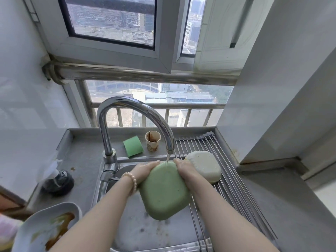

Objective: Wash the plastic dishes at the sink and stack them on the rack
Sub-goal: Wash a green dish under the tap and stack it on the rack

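A green square plastic dish (164,190) is held bottom-up over the sink (154,231), its far edge under the water running from the chrome tap (134,113). My left hand (144,170) grips its upper left edge and my right hand (187,171) grips its upper right edge. A cream square plastic dish (205,165) lies upside down on the wire roll-up rack (234,190) just right of my right hand.
A dirty white plate (47,226) with brown sauce sits at the bottom left. A green sponge (133,146) and a stained paper cup (152,140) stand behind the sink. A dark bag (58,180) lies on the left counter. A wall corner rises at right.
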A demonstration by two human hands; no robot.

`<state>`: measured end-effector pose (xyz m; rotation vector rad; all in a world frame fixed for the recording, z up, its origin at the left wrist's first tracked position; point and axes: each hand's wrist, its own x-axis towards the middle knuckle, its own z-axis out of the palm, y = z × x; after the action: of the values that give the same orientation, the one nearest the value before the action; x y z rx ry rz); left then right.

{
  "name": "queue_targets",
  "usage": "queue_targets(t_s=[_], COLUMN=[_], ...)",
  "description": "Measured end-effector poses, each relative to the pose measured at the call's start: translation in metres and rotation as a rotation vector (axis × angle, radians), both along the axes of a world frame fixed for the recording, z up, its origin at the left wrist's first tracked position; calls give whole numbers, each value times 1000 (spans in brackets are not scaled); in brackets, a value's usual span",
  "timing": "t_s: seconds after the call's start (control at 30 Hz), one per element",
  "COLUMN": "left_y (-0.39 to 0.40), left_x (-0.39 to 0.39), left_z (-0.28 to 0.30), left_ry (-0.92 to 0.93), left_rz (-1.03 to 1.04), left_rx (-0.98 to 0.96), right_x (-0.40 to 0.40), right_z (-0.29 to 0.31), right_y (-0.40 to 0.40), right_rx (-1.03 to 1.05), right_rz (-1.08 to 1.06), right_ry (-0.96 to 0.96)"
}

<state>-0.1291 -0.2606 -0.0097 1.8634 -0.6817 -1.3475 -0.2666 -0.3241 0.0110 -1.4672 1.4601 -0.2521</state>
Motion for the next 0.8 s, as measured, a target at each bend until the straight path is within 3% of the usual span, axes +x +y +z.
queue_targets(t_s=[0.07,0.3,0.47,0.53,0.67,0.73,0.8], left_y=[5,6,19,24,27,23,21], left_x=[0,-6,-2,-3,-12,-17,-21], left_z=[-12,-39,-39,-40,-41,-44,-36], left_ry=[129,169,293,370,441,421,425], left_rz=[180,622,781,734,767,893,976], left_rx=[-23,5,18,-22,-23,15,12], right_x=[5,45,47,36,19,20,27], right_z=[5,4,-20,-24,-22,-14,-8], right_y=[-7,29,68,76,62,46,45], right_rx=[-17,-481,-710,-783,-722,-419,-387], right_rz=[48,200,560,699,629,478,437], right_ry=[96,461,440,394,429,431,495])
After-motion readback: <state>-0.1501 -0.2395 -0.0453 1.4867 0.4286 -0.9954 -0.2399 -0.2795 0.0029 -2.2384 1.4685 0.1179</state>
